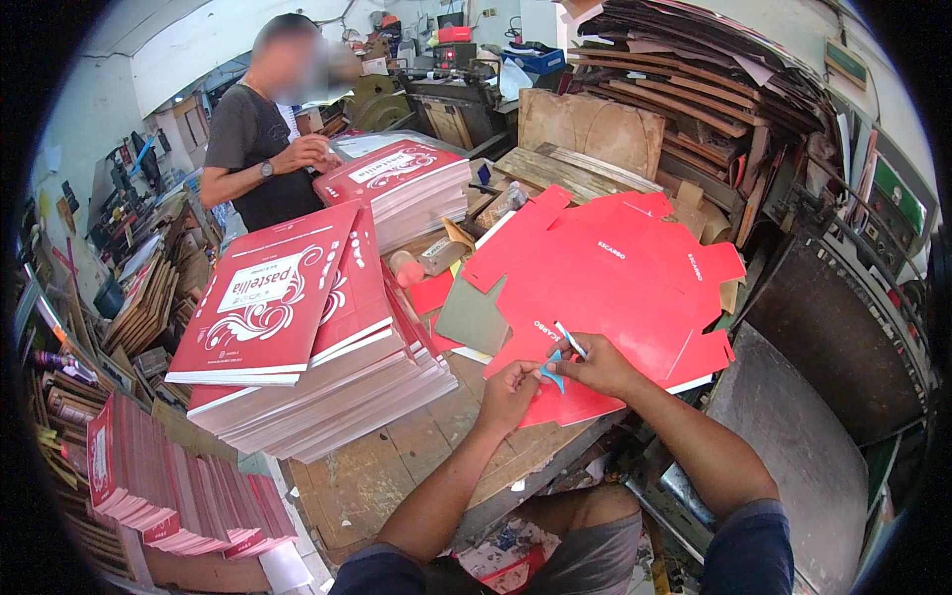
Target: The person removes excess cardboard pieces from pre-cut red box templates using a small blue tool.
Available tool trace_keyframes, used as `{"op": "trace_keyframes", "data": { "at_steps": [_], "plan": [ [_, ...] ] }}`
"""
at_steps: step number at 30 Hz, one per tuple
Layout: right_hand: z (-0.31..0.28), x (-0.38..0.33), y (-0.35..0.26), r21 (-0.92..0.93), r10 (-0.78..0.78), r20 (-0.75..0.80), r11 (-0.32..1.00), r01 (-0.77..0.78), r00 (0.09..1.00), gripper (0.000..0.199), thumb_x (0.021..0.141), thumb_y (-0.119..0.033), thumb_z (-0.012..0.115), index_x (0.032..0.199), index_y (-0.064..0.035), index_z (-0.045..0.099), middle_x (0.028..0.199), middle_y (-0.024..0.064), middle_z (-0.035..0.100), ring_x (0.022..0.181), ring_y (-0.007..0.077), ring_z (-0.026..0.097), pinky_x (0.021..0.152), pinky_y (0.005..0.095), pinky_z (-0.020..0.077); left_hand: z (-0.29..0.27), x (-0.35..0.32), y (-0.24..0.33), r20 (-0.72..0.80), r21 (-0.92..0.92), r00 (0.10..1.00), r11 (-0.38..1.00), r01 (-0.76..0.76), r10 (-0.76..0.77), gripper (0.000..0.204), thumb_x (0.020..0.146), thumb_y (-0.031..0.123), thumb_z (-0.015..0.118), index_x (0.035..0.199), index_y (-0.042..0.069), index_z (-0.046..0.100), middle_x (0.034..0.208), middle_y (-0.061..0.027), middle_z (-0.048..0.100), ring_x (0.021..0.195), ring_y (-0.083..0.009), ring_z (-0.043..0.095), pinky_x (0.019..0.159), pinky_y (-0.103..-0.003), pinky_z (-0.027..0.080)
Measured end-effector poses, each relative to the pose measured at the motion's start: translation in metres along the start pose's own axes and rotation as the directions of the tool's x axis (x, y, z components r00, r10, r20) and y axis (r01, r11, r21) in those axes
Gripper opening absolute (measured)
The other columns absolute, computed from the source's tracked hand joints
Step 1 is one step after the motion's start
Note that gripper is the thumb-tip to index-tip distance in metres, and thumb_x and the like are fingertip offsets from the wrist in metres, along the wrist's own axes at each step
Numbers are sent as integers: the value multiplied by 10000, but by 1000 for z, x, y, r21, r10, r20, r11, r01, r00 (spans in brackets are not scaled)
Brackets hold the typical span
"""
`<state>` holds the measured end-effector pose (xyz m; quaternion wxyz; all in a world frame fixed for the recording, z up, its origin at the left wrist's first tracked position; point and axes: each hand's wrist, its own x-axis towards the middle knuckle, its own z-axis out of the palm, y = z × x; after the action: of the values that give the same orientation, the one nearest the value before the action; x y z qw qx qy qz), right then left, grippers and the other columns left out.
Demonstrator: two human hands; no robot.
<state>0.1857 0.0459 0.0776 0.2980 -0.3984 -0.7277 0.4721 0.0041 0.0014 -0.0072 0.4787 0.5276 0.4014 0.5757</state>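
Over the near edge of a flat red die-cut carton sheet (635, 263), my two hands meet. My left hand (510, 397) is pinched at one end of a small bright-blue strip (554, 381), paper or tape, I cannot tell which. Closed fingers of my right hand (597, 369) grip a slim white stick-like tool (567, 337) with a dark part; its exact kind is too small to make out. The blue strip also touches the right fingertips. Under the hands the red sheet lies flat, with a white edge of another sheet showing below it.
Tall stacks of red printed cardboard (327, 397) stand on the worn wooden table (367, 491) to the left. Another stack (416, 198) is behind, beside a standing person (253, 129). More red bundles (169, 486) sit low left. Boards (674, 89) pile up at the back right.
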Motion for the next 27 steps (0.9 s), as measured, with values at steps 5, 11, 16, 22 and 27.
{"op": "trace_keyframes", "data": {
  "at_steps": [5,11,16,22,27],
  "plan": [
    [0,-1,-1,1,3,-3,1000,-3,1000,209,846,-176,741,985,-31,684,757,-1,619,703,76,538,626,266,425,0,-1,2,5,-15,999,999,37,-37,168,958,133,606,1060,0,623,859,-36,682,706,-55,578,650,-211,469],
    [0,0,2,1,-15,-14,1000,16,1000,214,844,-181,741,987,-33,682,754,-2,617,693,72,531,608,259,417,0,1,-2,3,10,1000,1000,24,-24,167,953,133,615,1054,1,627,856,-34,683,704,-46,573,644,-202,461],
    [-1,1,2,-27,-16,-8,1000,16,1000,230,839,-185,744,996,-30,678,757,-1,617,692,70,531,601,260,418,0,1,-5,-14,-12,1000,1000,10,-10,170,950,136,620,1047,-3,632,850,-33,686,704,-40,572,639,-195,457],
    [-1,0,5,-25,-12,-19,1000,12,1000,242,835,-180,744,1009,-25,677,778,4,620,698,76,538,611,264,428,2,0,2,-18,32,999,999,34,-33,188,947,157,634,1044,-4,637,845,-31,686,707,-44,579,639,-197,457],
    [-1,0,1,-38,-14,-16,999,13,1000,244,838,-171,737,1023,-24,676,789,8,622,709,83,550,629,268,443,0,0,2,-15,26,999,999,32,-31,186,941,155,645,1036,-5,639,847,-32,685,716,-46,585,643,-197,458]
  ]
}}
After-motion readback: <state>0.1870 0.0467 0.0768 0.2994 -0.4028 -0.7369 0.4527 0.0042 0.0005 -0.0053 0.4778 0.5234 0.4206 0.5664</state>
